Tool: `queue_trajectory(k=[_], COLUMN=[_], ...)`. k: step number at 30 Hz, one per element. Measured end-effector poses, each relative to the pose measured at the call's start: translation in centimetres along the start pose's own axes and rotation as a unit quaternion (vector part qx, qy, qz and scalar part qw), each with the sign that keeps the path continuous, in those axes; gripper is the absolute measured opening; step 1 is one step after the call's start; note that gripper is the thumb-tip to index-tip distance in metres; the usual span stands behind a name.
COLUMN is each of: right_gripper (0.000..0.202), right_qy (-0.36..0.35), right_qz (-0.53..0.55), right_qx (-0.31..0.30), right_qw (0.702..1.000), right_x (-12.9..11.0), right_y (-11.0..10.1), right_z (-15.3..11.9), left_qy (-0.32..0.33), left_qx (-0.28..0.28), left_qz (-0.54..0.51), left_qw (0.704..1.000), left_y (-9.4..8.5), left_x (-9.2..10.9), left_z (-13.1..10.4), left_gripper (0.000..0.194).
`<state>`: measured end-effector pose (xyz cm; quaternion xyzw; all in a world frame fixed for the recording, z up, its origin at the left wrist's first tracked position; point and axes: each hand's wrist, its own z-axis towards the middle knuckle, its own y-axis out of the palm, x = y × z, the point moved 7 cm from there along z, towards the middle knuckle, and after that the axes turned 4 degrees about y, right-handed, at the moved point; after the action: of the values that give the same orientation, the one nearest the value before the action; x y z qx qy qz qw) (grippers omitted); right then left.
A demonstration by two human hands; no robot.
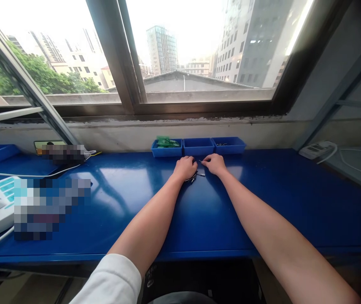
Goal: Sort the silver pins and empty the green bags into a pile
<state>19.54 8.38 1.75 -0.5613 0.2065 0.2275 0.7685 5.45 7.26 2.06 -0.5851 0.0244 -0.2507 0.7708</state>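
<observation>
Both my hands are at the far side of the blue table, just in front of three blue bins. My left hand (185, 168) is closed and rests by a small pile of dark and silvery pieces (193, 177); whether its fingers hold anything is hidden. My right hand (214, 164) pinches a small thin piece (201, 161) between its fingertips, pointing left. Green packets (167, 142) fill the left bin (167, 153), the middle bin (198, 146) looks empty, and small metal pieces (221, 144) lie in the right bin (231, 147).
A white device (0, 211) with teal keys stands at the left, beside a blurred patch. White cables cross the left side of the table (130, 236). A power strip (318, 148) lies at the far right. Behind the bins are a low wall and a window.
</observation>
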Motion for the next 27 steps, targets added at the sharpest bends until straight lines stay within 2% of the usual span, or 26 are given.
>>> queue_trajectory(k=[4,7,10,14,17,19,22,25,27], right_gripper=[0.014,0.021,0.027,0.021,0.016,0.018,0.023,0.027,0.039], right_qy=[-0.032,-0.08,-0.096,-0.073,-0.059,-0.049,-0.014,0.01,0.009], right_qz=[-0.028,-0.018,0.016,0.132,0.27,0.325,0.351,0.343,0.305], right_qx=[0.003,-0.021,-0.04,-0.051,-0.064,-0.068,-0.05,0.006,0.046], right_qw=[0.999,0.996,0.994,0.987,0.959,0.942,0.935,0.939,0.951], right_x=[-0.4,-1.2,-1.8,-2.0,-1.9,-1.8,-1.1,-0.2,0.2], right_y=[0.5,0.8,0.7,0.3,0.4,0.5,0.4,-0.7,-1.8], right_z=[0.0,-0.5,-0.9,-1.0,-0.9,-0.8,-0.4,0.0,0.2], left_qy=[0.022,0.078,0.09,0.072,0.067,0.066,0.056,0.02,-0.009], left_qx=[0.028,0.047,0.056,0.087,0.105,0.111,0.121,0.142,0.139], left_qz=[-0.023,-0.06,-0.091,-0.118,-0.139,-0.152,-0.153,-0.138,-0.127], left_qw=[0.999,0.994,0.99,0.987,0.982,0.98,0.979,0.98,0.982], left_y=[-0.5,-1.1,-1.4,-1.8,-1.9,-2.0,-2.2,-2.5,-2.4], left_x=[0.3,1.1,1.4,0.9,0.5,0.4,0.2,-0.7,-1.6], left_z=[-0.1,-0.3,-0.3,-0.2,-0.2,-0.2,-0.2,-0.2,-0.2], left_gripper=[0.038,0.031,0.026,0.024,0.024,0.024,0.025,0.032,0.032])
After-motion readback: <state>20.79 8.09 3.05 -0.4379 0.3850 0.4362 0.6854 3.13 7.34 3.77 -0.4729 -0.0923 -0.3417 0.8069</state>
